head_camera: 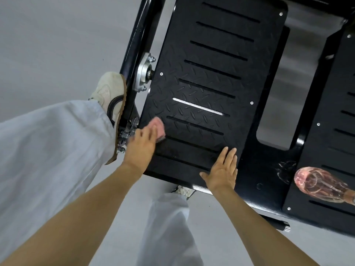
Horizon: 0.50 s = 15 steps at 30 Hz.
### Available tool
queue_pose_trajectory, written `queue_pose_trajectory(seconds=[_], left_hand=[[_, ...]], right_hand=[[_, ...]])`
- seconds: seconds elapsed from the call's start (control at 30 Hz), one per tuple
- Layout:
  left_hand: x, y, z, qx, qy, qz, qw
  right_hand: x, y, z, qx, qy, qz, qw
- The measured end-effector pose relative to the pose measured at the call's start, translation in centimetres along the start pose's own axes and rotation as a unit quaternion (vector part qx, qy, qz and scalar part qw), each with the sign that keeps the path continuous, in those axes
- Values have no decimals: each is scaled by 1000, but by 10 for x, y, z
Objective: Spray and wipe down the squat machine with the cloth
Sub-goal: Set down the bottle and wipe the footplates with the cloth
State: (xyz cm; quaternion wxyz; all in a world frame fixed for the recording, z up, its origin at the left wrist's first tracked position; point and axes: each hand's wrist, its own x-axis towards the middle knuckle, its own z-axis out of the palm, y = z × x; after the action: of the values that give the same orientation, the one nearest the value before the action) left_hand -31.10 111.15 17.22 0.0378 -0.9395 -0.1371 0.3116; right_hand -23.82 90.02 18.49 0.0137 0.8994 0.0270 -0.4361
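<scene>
The squat machine's black diamond-plate footplate [211,77] with long slots fills the upper middle of the head view. My left hand [141,144] presses a pink cloth [159,125] flat against the plate's near left corner; the fingers look blurred. My right hand [222,169] lies flat with straight fingers on the plate's near edge, holding nothing. A clear spray bottle [322,184] with pinkish liquid lies on its side on the frame at the right, partly cut off by the image edge.
My left shoe [113,104] rests against the machine's black side tube [134,45] by silver bolts [143,72]. A second footplate [330,131] sits at the right. Grey floor [57,45] surrounds the machine; my pale trouser legs [48,150] fill the lower left.
</scene>
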Motion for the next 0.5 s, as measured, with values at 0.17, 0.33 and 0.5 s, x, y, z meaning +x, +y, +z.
queue_pose_trajectory(seconds=[0.17, 0.33, 0.5], left_hand=[[-12, 33, 2, -154, -23, -160, 975], [-37, 92, 3, -115, -62, 108, 986], [-24, 63, 3, 11, -40, 192, 980]], right_hand=[[-3, 8, 2, 21, -12, 24, 999], [-13, 17, 8, 24, -35, 35, 998], [-16, 26, 12, 40, -51, 40, 997]])
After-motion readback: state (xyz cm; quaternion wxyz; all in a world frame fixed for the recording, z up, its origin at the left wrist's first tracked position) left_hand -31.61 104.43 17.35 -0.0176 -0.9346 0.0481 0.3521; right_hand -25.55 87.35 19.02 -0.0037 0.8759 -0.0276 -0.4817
